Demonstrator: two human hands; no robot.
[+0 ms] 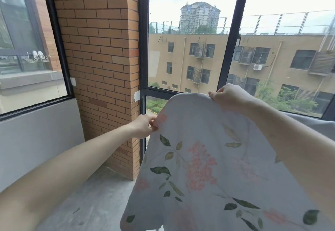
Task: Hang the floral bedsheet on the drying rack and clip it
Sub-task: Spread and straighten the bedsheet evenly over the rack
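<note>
Head view: the pale floral cotton bedsheet [208, 158] fills the lower right of the frame. The left hand [143, 126] pinches its left edge; the right hand [228, 94] grips its top fold. No rack shows. Keep the edge taut and level when draping.

Both arms outstretched, left hand [143, 125] and right hand [226, 94] pinching the top edge of the floral bedsheet [199, 167], held up before a window frame [143, 49] beside a brick pillar [97, 58].
</note>
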